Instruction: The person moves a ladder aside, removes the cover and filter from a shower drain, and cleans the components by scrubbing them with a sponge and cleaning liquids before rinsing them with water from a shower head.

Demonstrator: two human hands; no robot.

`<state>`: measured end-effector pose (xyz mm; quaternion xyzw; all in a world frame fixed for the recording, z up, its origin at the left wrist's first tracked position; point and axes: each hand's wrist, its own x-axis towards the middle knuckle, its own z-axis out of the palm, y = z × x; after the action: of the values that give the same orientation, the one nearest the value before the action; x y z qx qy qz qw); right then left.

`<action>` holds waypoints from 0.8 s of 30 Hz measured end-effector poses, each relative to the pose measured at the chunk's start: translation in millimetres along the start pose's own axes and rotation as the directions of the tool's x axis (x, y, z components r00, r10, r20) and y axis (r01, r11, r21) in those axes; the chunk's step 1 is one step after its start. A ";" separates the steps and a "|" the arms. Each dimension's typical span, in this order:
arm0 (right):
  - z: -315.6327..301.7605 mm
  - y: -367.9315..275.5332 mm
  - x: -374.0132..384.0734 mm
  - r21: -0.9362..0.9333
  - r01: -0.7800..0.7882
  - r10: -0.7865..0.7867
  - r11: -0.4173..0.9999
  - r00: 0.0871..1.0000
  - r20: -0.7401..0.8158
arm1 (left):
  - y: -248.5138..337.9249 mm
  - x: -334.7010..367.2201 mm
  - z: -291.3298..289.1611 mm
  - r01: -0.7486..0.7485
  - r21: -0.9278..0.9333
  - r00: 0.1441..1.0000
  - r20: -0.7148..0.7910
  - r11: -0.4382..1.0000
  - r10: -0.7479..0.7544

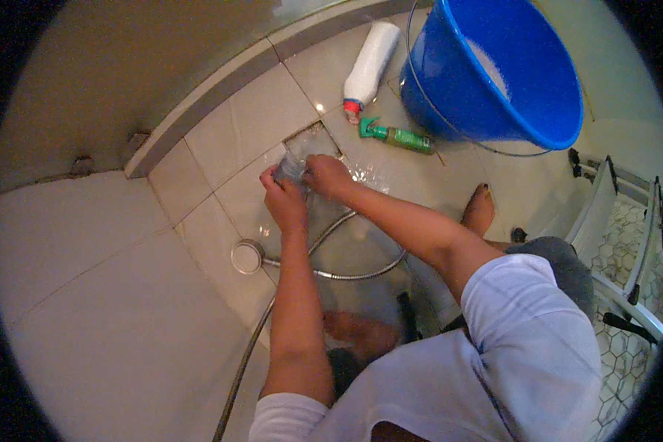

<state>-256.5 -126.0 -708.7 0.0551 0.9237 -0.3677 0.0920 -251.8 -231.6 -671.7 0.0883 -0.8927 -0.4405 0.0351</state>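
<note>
Low over the wet tiled floor, my left hand [283, 202] and my right hand [328, 177] pinch a small greyish, shiny piece [293, 167] between them. Its kind is too blurred to make out. The left fingers close on its near left side, and the right fingers grip its right side. Just beyond lies a square floor drain [314, 137], partly hidden by the piece and my right hand. A round shower head [248, 256] rests on the floor left of my left forearm, its metal hose [361, 275] looping beneath both arms.
A white bottle [372, 62] with a red cap and a green spray bottle [409, 140] lie beyond my hands. The large blue bucket [435, 88] stands far right. A metal frame [644, 236] edges the right side. At left runs a raised curb [206, 103].
</note>
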 end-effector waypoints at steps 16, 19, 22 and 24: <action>12.6 -43.6 -15.4 0.258 0.461 -0.378 0.849 0.872 -0.313 | -4.3 4.5 -32.3 -0.066 -0.090 0.996 -0.066 0.994 0.060; 10.9 -23.2 -19.5 0.251 0.433 -0.425 0.866 0.901 -0.090 | -17.9 9.0 -40.2 -0.063 -0.060 0.997 -0.046 0.996 0.060; 14.5 -28.5 -10.1 0.245 0.359 -0.249 0.901 0.888 -0.386 | -19.2 3.2 -26.9 -0.101 -0.015 0.995 0.002 0.995 0.101; 22.7 -30.8 -17.4 0.244 0.440 -0.353 0.864 0.876 -0.330 | -22.6 3.7 -23.0 -0.140 -0.013 0.990 0.015 0.990 0.140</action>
<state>-241.8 -164.5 -700.6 -0.0735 0.8488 -0.5084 -0.1248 -249.4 -263.7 -675.7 0.0220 -0.8944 -0.4428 0.0594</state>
